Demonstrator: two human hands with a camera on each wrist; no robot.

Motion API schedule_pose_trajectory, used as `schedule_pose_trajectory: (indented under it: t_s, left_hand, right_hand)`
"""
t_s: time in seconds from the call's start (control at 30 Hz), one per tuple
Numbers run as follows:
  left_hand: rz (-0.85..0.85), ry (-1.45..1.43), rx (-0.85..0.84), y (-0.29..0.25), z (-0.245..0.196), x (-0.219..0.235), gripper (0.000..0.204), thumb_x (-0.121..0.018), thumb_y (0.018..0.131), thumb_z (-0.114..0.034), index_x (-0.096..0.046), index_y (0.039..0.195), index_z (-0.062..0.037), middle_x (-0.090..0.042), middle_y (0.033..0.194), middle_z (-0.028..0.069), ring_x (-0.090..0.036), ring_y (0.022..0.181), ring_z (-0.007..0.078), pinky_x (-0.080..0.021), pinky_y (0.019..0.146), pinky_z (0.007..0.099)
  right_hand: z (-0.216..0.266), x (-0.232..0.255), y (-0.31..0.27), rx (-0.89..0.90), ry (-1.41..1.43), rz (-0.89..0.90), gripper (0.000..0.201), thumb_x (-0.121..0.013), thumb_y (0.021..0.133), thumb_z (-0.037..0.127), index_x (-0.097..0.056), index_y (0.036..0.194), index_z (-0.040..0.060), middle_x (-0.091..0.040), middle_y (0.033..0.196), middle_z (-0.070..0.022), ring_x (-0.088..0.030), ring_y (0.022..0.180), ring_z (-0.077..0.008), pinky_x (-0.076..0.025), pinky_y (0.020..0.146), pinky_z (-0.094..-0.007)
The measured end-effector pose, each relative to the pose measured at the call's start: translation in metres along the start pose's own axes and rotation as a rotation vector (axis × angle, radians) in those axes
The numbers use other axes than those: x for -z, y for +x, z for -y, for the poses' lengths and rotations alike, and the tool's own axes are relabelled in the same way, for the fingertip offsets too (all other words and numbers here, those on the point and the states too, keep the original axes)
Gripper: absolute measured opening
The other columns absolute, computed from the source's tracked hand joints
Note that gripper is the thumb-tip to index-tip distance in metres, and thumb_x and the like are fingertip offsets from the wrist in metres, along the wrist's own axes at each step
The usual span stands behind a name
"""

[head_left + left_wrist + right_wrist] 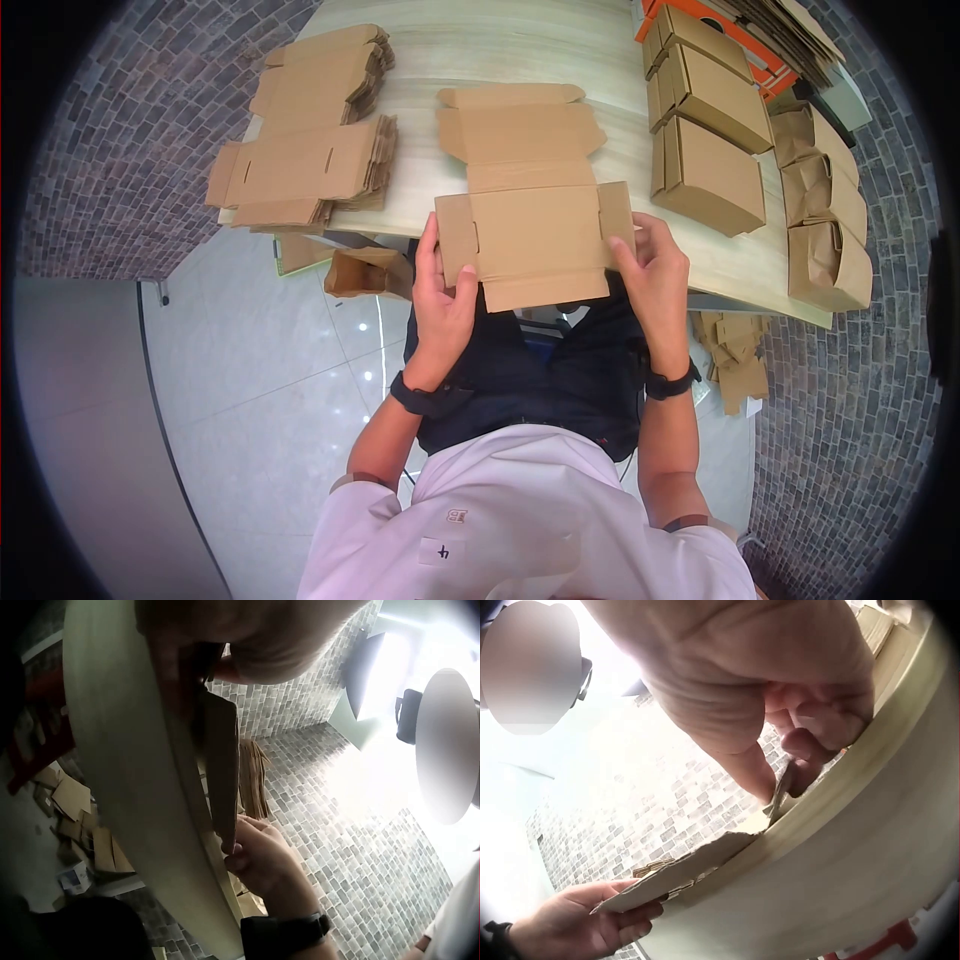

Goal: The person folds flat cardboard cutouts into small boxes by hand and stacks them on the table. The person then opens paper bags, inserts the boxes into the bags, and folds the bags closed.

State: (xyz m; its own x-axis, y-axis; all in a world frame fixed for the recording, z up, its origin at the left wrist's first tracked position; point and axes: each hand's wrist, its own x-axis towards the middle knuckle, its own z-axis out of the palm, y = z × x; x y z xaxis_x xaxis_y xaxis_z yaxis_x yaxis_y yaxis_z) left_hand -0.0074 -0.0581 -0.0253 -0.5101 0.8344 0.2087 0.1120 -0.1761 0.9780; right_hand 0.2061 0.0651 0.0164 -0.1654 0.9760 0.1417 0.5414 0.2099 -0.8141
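Observation:
An unfolded cardboard box blank lies over the table's front edge, its near part sticking out above the lap. Both side flaps are folded inward at its near panel. My left hand grips the left flap, thumb on top and fingers at the outer edge. On the other side my right hand pinches the right flap, thumb on top. The left wrist view shows the blank edge-on, with the right hand at its far end. In the right wrist view the left hand holds the blank's far side.
Stacks of flat blanks lie at the table's left. Closed boxes stand in a row at the right, beside brown paper bags and an orange box. Below the table are an open paper bag and cardboard pieces.

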Motion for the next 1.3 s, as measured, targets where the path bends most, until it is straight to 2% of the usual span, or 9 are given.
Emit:
schedule_pose_trajectory:
  t_s: [0.07, 0.3, 0.37, 0.6, 0.67, 0.8, 0.87, 1.1, 1.3]
  left_hand:
    - [0.063, -0.130, 0.046, 0.008, -0.004, 0.003, 0.065, -0.046, 0.097, 0.006, -0.024, 0.158, 0.0045, -0.045, 0.153, 0.0206, -0.049, 0.139, 0.0229, -0.037, 0.115, 0.0334]
    - [0.143, -0.123, 0.018, 0.041, -0.007, -0.007, 0.070, -0.045, 0.091, 0.011, -0.023, 0.157, 0.0050, -0.041, 0.156, 0.0223, -0.043, 0.144, 0.0268, -0.035, 0.117, 0.0366]
    - [0.195, -0.116, 0.049, 0.045, -0.009, -0.012, 0.072, -0.041, 0.088, 0.011, -0.021, 0.158, 0.0062, -0.036, 0.159, 0.0226, -0.037, 0.149, 0.0282, -0.029, 0.121, 0.0375]
    - [0.123, -0.263, 0.178, 0.070, -0.005, -0.025, 0.072, -0.041, 0.086, 0.006, -0.023, 0.156, 0.0102, -0.031, 0.162, 0.0212, -0.027, 0.153, 0.0280, -0.023, 0.124, 0.0367]
    - [0.065, -0.310, 0.271, 0.077, -0.018, -0.033, 0.072, -0.043, 0.085, 0.006, -0.024, 0.154, 0.0117, -0.036, 0.159, 0.0207, -0.035, 0.149, 0.0272, -0.027, 0.122, 0.0364]
    - [0.111, -0.350, 0.336, 0.094, -0.011, -0.028, 0.071, -0.043, 0.083, 0.007, -0.029, 0.154, 0.0101, -0.046, 0.150, 0.0188, -0.048, 0.138, 0.0253, -0.036, 0.117, 0.0350]
    - [0.255, -0.419, 0.428, 0.101, -0.023, -0.024, 0.072, -0.044, 0.081, 0.009, -0.035, 0.152, 0.0074, -0.055, 0.140, 0.0155, -0.058, 0.126, 0.0228, -0.046, 0.108, 0.0336]
    - [0.274, -0.474, 0.431, 0.110, -0.016, -0.017, 0.065, -0.044, 0.082, 0.011, -0.044, 0.146, 0.0021, -0.059, 0.134, 0.0145, -0.060, 0.122, 0.0211, -0.051, 0.100, 0.0335]
    - [0.271, -0.408, 0.422, 0.109, -0.009, -0.015, 0.061, -0.045, 0.077, 0.013, -0.048, 0.136, -0.0029, -0.060, 0.119, 0.0087, -0.063, 0.107, 0.0199, -0.055, 0.092, 0.0341]
  right_hand:
    - [-0.004, -0.003, 0.000, 0.035, 0.011, -0.012, 0.028, -0.076, 0.084, 0.005, -0.069, 0.111, 0.0000, -0.067, 0.086, -0.0131, -0.059, 0.061, -0.0220, -0.049, 0.059, -0.0345]
    - [0.005, -0.008, 0.004, 0.268, -0.119, -0.061, 0.033, -0.068, 0.086, -0.001, -0.068, 0.119, -0.0004, -0.059, 0.082, -0.0133, -0.060, 0.063, -0.0238, -0.050, 0.060, -0.0357]
    - [0.005, -0.011, 0.004, 0.273, -0.113, -0.056, 0.035, -0.068, 0.085, -0.001, -0.068, 0.120, -0.0006, -0.059, 0.082, -0.0132, -0.060, 0.063, -0.0238, -0.050, 0.060, -0.0358]
    - [0.001, -0.014, 0.006, 0.309, -0.106, -0.041, 0.039, -0.067, 0.083, -0.003, -0.066, 0.123, -0.0031, -0.058, 0.086, -0.0134, -0.060, 0.062, -0.0237, -0.051, 0.060, -0.0356]
    - [-0.001, -0.015, 0.007, 0.309, -0.099, -0.050, 0.040, -0.067, 0.083, -0.003, -0.065, 0.123, -0.0032, -0.059, 0.086, -0.0134, -0.060, 0.062, -0.0237, -0.051, 0.060, -0.0354]
    - [-0.002, -0.012, 0.008, 0.285, -0.075, -0.042, 0.042, -0.066, 0.082, -0.004, -0.065, 0.123, -0.0032, -0.059, 0.088, -0.0135, -0.061, 0.063, -0.0234, -0.052, 0.060, -0.0347]
    - [-0.002, -0.012, 0.008, 0.281, -0.052, -0.041, 0.042, -0.066, 0.081, -0.004, -0.065, 0.123, -0.0030, -0.059, 0.087, -0.0134, -0.061, 0.063, -0.0229, -0.052, 0.060, -0.0342]
    - [-0.005, -0.011, 0.009, 0.228, 0.022, -0.035, 0.040, -0.064, 0.081, -0.004, -0.067, 0.121, -0.0004, -0.059, 0.084, -0.0120, -0.060, 0.064, -0.0204, -0.051, 0.060, -0.0324]
    - [-0.008, -0.011, 0.012, 0.201, 0.053, -0.026, 0.042, -0.064, 0.081, -0.002, -0.066, 0.123, 0.0002, -0.060, 0.085, -0.0111, -0.059, 0.064, -0.0193, -0.051, 0.062, -0.0320]
